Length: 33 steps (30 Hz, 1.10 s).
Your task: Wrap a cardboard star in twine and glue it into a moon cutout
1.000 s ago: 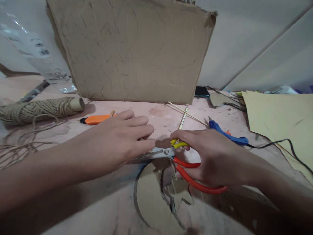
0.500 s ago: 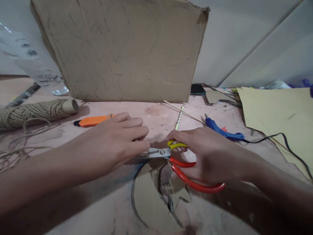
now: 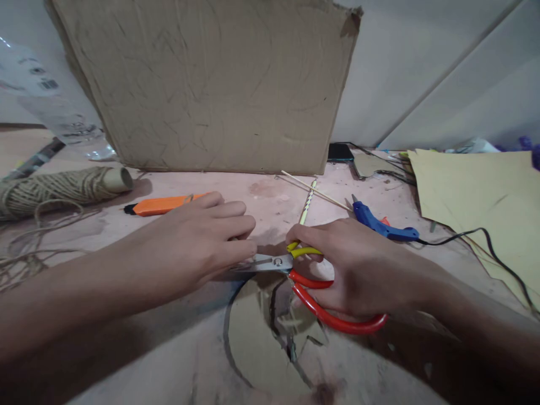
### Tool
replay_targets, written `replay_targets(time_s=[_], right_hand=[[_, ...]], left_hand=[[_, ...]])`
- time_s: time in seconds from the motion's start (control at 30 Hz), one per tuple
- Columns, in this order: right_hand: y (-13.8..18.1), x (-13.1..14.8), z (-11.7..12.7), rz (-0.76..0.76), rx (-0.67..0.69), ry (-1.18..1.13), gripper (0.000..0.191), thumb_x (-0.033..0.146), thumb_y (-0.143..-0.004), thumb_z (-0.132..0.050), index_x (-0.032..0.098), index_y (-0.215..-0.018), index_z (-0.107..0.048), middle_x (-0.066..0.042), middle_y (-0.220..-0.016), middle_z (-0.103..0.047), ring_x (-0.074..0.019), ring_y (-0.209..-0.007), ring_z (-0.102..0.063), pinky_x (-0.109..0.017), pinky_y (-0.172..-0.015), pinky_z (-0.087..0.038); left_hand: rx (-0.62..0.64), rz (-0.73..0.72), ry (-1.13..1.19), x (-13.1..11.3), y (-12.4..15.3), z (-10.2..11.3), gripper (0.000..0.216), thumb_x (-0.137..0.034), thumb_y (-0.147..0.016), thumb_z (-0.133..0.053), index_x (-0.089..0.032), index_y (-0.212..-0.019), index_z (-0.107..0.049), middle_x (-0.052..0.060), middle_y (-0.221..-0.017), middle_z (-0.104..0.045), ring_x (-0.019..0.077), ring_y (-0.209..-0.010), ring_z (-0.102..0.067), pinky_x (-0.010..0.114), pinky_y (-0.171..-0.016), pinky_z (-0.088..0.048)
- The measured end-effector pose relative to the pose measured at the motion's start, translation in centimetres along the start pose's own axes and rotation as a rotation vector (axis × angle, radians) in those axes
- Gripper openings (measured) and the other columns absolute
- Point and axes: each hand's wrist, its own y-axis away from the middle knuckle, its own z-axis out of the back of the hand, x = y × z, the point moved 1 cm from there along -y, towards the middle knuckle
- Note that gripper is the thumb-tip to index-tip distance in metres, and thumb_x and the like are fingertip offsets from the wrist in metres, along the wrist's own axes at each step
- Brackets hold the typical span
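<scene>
My right hand [image 3: 341, 264] grips a pair of scissors [image 3: 314, 315] with red and yellow coated handles, its fingers in and around the loops. The metal blades point left, and their tips disappear under my left hand [image 3: 211, 230]. That hand is closed, its fingers curled down beside the blades; what they pinch is hidden. Just below the scissors, a crescent-shaped cardboard piece [image 3: 248, 343] with dark edges lies on the table, with a smaller, angular cardboard piece beside it. An orange cutter [image 3: 164, 205] rests beyond my left fingers, partly covered by them.
A large cardboard sheet [image 3: 211, 90] stands at the back. Twine on a roll [image 3: 63, 191] and a clear bottle [image 3: 63, 107] are at left. To the right are a blue glue gun [image 3: 383, 225] with its cord, a thin stick [image 3: 316, 191], a patterned pencil-like rod [image 3: 309, 202] and yellowish card [image 3: 476, 197].
The view has shifted very slightly. Both hands keep nearly the same pose, with the scissors still between them.
</scene>
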Motion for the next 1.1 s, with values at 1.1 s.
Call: replay_targets(time_s=[1.1], right_hand=[[0.2,0.0,-0.7,0.177,0.024,0.003,0.036,0.029,-0.09,-0.091,0.025,-0.098,-0.056,0.007,-0.073,-0.059,-0.0129,-0.064,-0.042,-0.032,-0.067,-0.024]], left_hand=[[-0.087,-0.104,0.03,-0.4,0.0,-1.7,0.035,-0.01,-0.126,-0.047,-0.027,-0.098,-0.061,0.001,-0.092,-0.066,0.0281,-0.088,-0.056,0.048,-0.082,-0.031]])
